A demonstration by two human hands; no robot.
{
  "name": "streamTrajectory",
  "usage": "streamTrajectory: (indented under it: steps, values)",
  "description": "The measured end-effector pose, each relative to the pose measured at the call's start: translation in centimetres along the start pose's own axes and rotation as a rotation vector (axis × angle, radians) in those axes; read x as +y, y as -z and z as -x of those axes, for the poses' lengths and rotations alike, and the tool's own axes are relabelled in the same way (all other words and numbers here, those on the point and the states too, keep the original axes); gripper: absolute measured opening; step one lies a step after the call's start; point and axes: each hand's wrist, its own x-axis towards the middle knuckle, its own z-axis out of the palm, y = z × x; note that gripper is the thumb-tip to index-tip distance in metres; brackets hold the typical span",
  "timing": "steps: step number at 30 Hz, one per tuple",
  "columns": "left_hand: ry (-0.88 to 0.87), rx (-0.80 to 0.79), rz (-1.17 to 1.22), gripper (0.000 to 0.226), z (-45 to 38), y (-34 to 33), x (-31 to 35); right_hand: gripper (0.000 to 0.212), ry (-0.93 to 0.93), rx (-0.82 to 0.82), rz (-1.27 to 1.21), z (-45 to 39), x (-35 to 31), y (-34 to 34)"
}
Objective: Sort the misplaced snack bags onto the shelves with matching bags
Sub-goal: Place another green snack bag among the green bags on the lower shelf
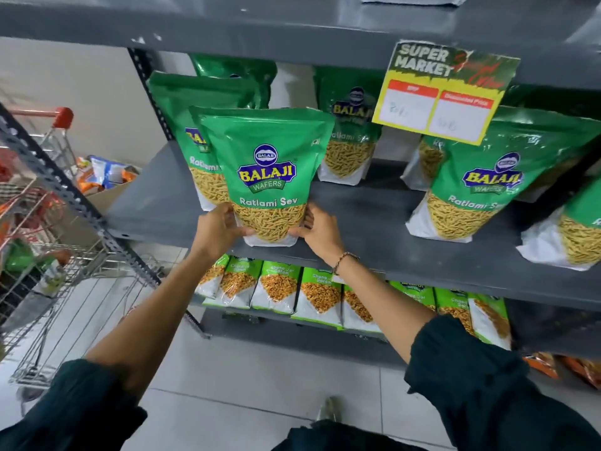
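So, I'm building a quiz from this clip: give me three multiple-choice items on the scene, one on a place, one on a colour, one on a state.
1. Where is the held Ratlami Sev bag?
A. in the trolley
B. at the front edge of the middle shelf
C. on the floor

2. What colour is the trolley handle?
A. red
B. blue
C. yellow

3. How is the bag held?
A. left hand only
B. by both hands
C. untouched

Answers:
1 B: its base sits at the middle shelf edge.
2 A: the grip is red.
3 B: the left hand and right hand clasp its lower sides.
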Motion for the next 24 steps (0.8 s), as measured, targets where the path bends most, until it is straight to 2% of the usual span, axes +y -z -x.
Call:
streamTrajectory:
  steps: [5, 10, 14, 18, 24]
  values:
    - [-0.073, -0.062, 0.049, 0.078, -1.5, -3.2, 3.5, 0.049, -0.008, 0.086, -0.145, -0.3, 0.7, 4.2]
    - [-0.108, -0.158, 0.131, 0.063, -3.4, -7.6, 6.7, 0.052, 0.005, 0.178, -0.139, -0.8, 1.9, 9.2]
    - [-0.125, -0.174, 0.093, 0.065, -6.1, -10.2, 5.4, 0.050, 0.002, 0.241, -0.095, -1.2, 3.1, 11.0]
    - [-0.118, -0.162, 0.026, 0.059, -6.0, -11.4, 6.0, 0.050, -0.020, 0.239, -0.082, -1.2, 4.2, 11.4]
    - [-0.201, -0.168, -0.080, 0.059, -5.2, -11.6, 6.8, 0.053, -0.025, 0.193, -0.095, -1.4, 4.4, 11.4]
